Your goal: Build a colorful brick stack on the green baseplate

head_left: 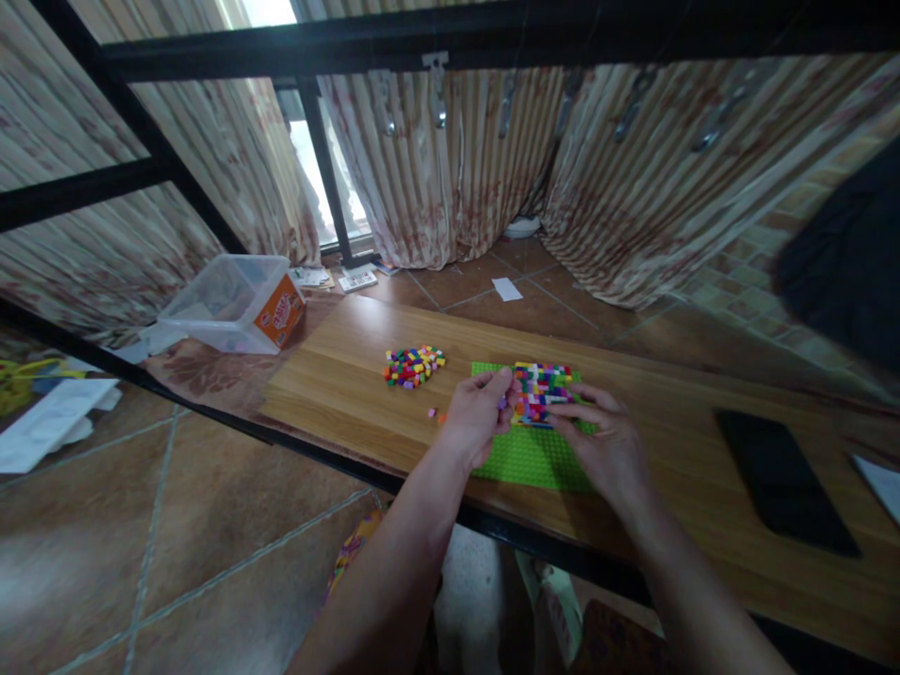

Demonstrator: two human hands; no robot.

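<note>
A green studded baseplate (534, 459) lies on the wooden table, carrying a dense block of multicoloured toy bricks (545, 382) on its far part. My left hand (482, 412) is closed at the left side of this block, with small purple bricks (502, 403) showing at its fingers. From the right, my right hand (608, 436) reaches over the plate. Its thumb and index finger come together at the block's near right part; anything between them is too small to make out. Left of my left hand lie a loose pink brick (432, 412) and an orange brick (442, 419).
A pile of loose coloured bricks (413, 366) sits on the wooden table (337, 375), left of the baseplate. A black tablet-like slab (784, 483) lies at the right. Beyond the left end stands a clear plastic bin (232, 305). A black metal bar (450, 47) crosses overhead.
</note>
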